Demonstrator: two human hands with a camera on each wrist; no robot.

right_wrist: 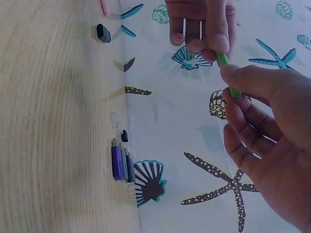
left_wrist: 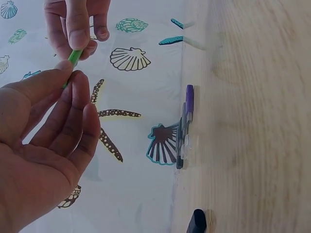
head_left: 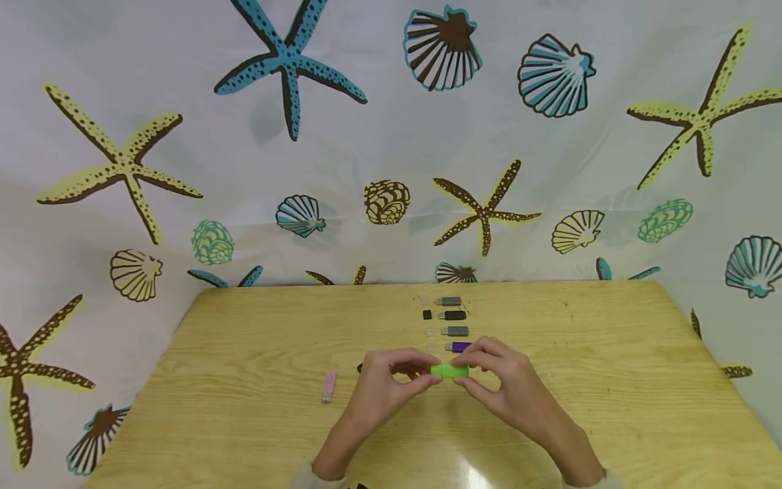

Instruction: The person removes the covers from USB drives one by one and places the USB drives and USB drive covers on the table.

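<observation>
A bright green USB flash drive [head_left: 450, 371] is held level above the table between both hands. My left hand [head_left: 385, 387] pinches its left end between thumb and fingers. The right end is pinched by my right hand [head_left: 510, 380]. In the head view a seam shows near the drive's left end, where a cap seems to sit; no metal plug is visible. Just beyond the right fingertips lies a purple flash drive [head_left: 458, 347], partly covered by that hand. A black flash drive [right_wrist: 103, 33] lies near the left hand, mostly hidden by it in the head view.
Beyond the hands, a grey drive [head_left: 457, 331], a black drive [head_left: 455, 315] and another grey drive [head_left: 450, 301] lie in a column. Left of them are a black cap [head_left: 427, 314] and clear caps [head_left: 429, 332]. A pink drive [head_left: 330, 384] rests at left on the wooden table [head_left: 244, 339].
</observation>
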